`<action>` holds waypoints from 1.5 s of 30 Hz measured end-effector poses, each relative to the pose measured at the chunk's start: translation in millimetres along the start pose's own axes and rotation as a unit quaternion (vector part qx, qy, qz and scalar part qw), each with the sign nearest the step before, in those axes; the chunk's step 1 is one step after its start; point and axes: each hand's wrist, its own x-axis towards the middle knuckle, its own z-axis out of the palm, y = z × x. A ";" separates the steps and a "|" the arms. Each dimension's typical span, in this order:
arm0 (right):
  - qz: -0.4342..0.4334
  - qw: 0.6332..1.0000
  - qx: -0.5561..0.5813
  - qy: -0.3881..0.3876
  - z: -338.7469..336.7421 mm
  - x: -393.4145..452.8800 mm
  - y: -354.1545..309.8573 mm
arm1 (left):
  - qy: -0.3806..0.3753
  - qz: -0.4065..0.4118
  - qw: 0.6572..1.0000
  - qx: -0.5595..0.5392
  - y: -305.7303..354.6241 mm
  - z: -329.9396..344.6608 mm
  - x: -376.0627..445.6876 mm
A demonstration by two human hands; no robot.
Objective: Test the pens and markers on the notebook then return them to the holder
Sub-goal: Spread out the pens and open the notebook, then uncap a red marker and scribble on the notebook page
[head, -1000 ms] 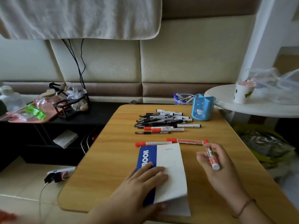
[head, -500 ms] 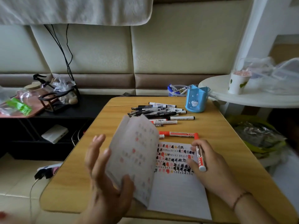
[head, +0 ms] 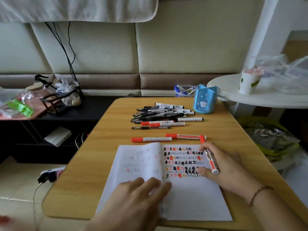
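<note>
The notebook (head: 191, 197) lies open on the wooden table (head: 103, 164), its right page covered at the top with rows of black and red test marks. My left hand (head: 138, 197) presses flat on the left page near the spine. My right hand (head: 223, 169) rests on the right page and holds a capped red marker (head: 209, 155). Two more red markers (head: 185, 136) lie just beyond the notebook. A pile of black and red pens and markers (head: 165, 115) lies farther back. The blue pen holder (head: 205, 99) stands upright at the far right of the table.
A white round side table (head: 250, 99) with a paper cup (head: 249, 82) and plastic bags adjoins the far right corner. A low black shelf (head: 93, 105) with clutter is on the left. A power strip (head: 50, 175) lies on the floor beside the table's left edge.
The closed notebook was opened: my left hand lifted the cover and pages, then laid them flat and now presses them down. My right hand kept the red marker and moved onto the right page.
</note>
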 end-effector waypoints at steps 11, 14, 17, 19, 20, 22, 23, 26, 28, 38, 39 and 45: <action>-0.045 0.856 0.513 0.045 27.1 -17.6 -40.1 | -0.025 -0.248 0.967 -0.052 1.2 -3.3 74.9; -0.007 0.841 0.541 0.018 29.2 -10.6 -39.0 | 0.030 -0.240 0.968 -0.060 2.6 0.9 70.5; 0.005 0.832 0.554 0.018 31.1 -5.1 -38.1 | 0.070 -0.188 0.979 -0.035 3.4 12.0 69.3; 0.016 0.827 0.561 0.032 33.2 -2.4 -38.4 | 0.088 -0.145 0.984 -0.048 1.0 17.3 69.9; 0.018 0.824 0.564 0.036 33.4 -1.5 -38.6 | 0.105 -0.122 0.985 -0.061 0.9 19.9 68.8; 0.013 0.827 0.561 0.035 32.7 -0.8 -38.8 | 0.137 -0.088 0.983 -0.082 2.5 21.9 67.7; 0.009 0.830 0.557 0.034 33.0 -1.0 -39.0 | 0.152 -0.075 0.982 -0.086 4.3 21.0 68.0; -0.011 0.818 0.574 0.028 33.6 -2.7 -43.7 | 0.178 -0.049 0.979 -0.083 8.0 22.5 69.8; -0.027 0.812 0.582 0.027 37.2 -2.7 -46.0 | 0.155 -0.043 0.980 -0.119 7.5 22.0 68.9; -0.124 0.812 0.570 -0.020 39.8 -4.4 -40.3 | 0.112 -0.012 0.963 -0.245 -3.3 15.2 60.0; -0.133 0.817 0.561 -0.019 38.2 -4.7 -38.7 | 0.112 -0.017 0.963 -0.246 -3.1 15.1 59.9; -0.056 0.783 0.615 0.077 31.1 -6.0 -34.4 | 0.049 -0.103 0.963 -0.243 -11.6 7.2 51.1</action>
